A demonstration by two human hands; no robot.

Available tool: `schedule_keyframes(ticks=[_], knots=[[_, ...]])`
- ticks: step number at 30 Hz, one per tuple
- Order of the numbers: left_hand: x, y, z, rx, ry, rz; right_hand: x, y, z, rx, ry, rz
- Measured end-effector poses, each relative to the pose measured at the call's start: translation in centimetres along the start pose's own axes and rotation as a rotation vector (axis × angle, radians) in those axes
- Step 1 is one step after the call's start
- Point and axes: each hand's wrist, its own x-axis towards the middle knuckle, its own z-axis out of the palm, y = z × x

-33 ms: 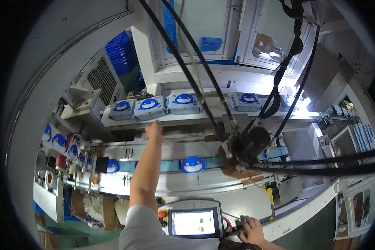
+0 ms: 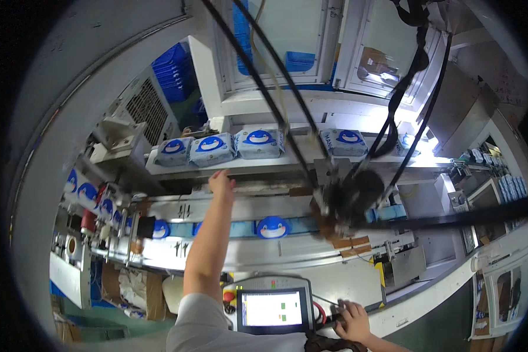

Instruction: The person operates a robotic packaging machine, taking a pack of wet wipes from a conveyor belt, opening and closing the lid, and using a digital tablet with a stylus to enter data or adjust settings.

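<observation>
Head view: left hand (image 2: 222,183) reaches forward across the conveyor (image 2: 311,247) and hangs in front of the white ledge (image 2: 264,166), palm region small in frame. Its fingers (image 2: 219,174) are loosely bent with nothing visible in them; cannot tell whether the tips meet. Nearest item: second blue-and-white packet (image 2: 212,151) from the left, lying on the ledge just beyond the hand, apart from it. Left-end packet (image 2: 173,154) and third packet (image 2: 259,146) lie on either side of it; two more sit further right on the same ledge, past a gap.

Right hand (image 2: 354,324) rests at the right of the control panel (image 2: 273,281), over a dark fitting (image 2: 334,320). Fingers slightly apart; grip on the fitting cannot be told.

On the conveyor, below the ledge: light-blue wrap carrying whale faces, one (image 2: 274,227) fully visible right of the left forearm. Dark robot head (image 2: 358,193), blurred, hangs over the belt to the right on black rods (image 2: 252,70). Panel screen (image 2: 264,309) lit; red button (image 2: 228,296) at its left.
</observation>
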Motion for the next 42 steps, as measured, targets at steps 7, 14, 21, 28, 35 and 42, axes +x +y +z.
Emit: schedule_keyframes(ticks=[7,14,21,28,35,42], knots=[[-34.3,-2.0,-10.1,0.231,-0.6,-0.015,4.9,1.5,1.0,0.104,0.031,-0.173],[-50.7,-8.8,-22.2,0.362,-0.243,-0.465,6.2,2.3,2.5,0.15,-0.137,-0.201],[-49.8,-10.5,-17.1,-0.1,-0.139,-0.472,6.2,2.0,3.5,0.134,-0.157,-0.161],[-49.0,-12.1,-15.2,-0.192,0.127,-0.211,6.6,2.7,1.1,0.22,-0.387,-0.103],[-51.9,-6.7,-25.0,0.092,-0.307,-0.14,7.3,2.6,-4.9,1.287,-0.885,0.307],[-48.7,-7.1,-30.3,-0.045,-0.435,-0.363,6.9,-5.6,-4.1,1.504,-0.439,0.078]])
